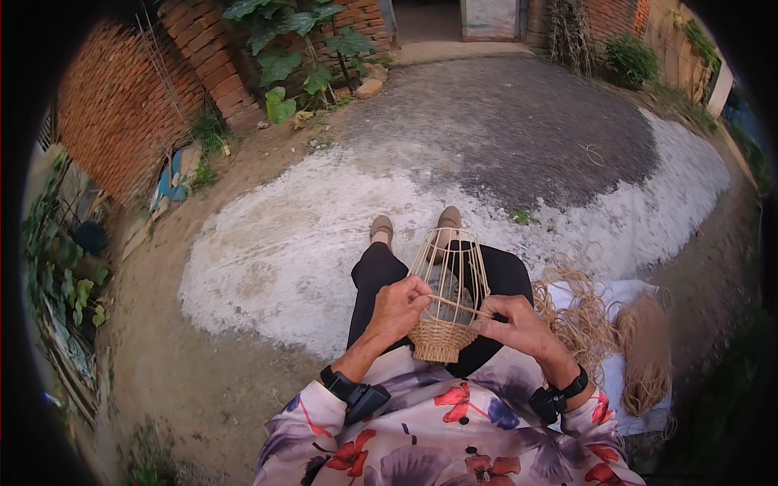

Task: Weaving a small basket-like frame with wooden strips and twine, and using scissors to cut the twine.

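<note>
A fibre strand [455, 304] is pinched in the left hand [397, 311] and right hand [519, 326], both nearly closed; the part-woven basket [438, 337] could be skewed by uneven pulling.

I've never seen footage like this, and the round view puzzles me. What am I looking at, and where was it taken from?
No machine is handling anything here: these are a person's own bare hands. The camera sits on the person's head, looking down; its wide fisheye lens bends straight edges near the rim. The left hand and the right hand hold a thin strand across a basket, woven at one end, with bare ribs beyond. At the person's right, loose tan coils and a tan bundle lie on a white cloth.
</note>
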Demonstrator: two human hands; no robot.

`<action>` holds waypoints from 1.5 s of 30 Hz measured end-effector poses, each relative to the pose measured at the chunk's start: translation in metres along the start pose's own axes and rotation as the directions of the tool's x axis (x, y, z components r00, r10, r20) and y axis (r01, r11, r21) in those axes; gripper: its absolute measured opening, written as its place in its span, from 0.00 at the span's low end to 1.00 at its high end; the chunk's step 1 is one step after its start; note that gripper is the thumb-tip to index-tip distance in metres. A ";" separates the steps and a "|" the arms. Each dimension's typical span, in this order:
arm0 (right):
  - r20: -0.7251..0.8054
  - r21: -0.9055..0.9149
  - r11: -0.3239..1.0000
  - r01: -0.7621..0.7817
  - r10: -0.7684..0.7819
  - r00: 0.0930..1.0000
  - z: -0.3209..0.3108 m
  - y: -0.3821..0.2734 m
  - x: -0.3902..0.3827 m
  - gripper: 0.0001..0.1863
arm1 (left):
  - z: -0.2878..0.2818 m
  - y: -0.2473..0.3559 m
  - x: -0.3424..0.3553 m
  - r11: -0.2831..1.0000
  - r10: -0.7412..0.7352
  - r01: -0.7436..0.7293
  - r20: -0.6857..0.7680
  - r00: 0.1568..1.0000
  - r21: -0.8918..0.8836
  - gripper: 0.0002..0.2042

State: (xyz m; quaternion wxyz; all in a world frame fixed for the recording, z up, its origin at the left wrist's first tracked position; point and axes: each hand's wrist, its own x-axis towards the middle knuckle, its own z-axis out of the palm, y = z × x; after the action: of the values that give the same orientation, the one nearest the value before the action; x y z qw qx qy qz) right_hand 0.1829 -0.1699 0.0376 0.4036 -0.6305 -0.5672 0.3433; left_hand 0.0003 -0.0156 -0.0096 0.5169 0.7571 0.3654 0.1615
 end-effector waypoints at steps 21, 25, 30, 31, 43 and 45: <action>-0.304 0.714 0.649 0.263 -0.050 0.951 -0.070 -0.033 -0.013 0.12 | 0.010 -0.006 0.001 0.955 0.232 -0.190 -0.174 0.957 0.226 0.02; -0.084 0.289 0.925 -0.248 0.283 0.955 -0.052 0.071 0.007 0.08 | 0.009 0.006 0.003 0.982 0.121 -0.111 -0.061 0.991 0.156 0.03; -0.055 0.447 0.837 -0.317 0.379 0.924 -0.003 0.074 0.022 0.09 | -0.004 0.022 0.023 0.868 0.115 -0.154 0.111 0.987 0.472 0.09; -0.047 0.448 0.835 -0.321 0.380 0.924 0.002 0.073 0.027 0.09 | -0.007 0.024 0.026 0.793 0.104 -0.170 0.145 0.984 0.585 0.11; -0.195 -0.021 0.941 -0.338 0.328 0.924 0.029 0.076 0.059 0.21 | -0.042 0.017 0.067 0.989 -0.123 0.147 0.648 0.752 0.017 0.13; -0.158 0.097 0.919 -0.382 0.393 0.906 0.028 0.075 0.057 0.20 | -0.036 0.009 0.052 0.989 -0.040 0.111 0.549 0.835 -0.097 0.14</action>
State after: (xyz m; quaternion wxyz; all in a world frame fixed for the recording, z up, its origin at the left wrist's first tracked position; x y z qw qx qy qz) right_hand 0.1982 -0.1126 -0.0406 0.3955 -0.7448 -0.3820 0.3780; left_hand 0.0168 0.0434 0.0065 0.6515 0.7231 0.2221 -0.0586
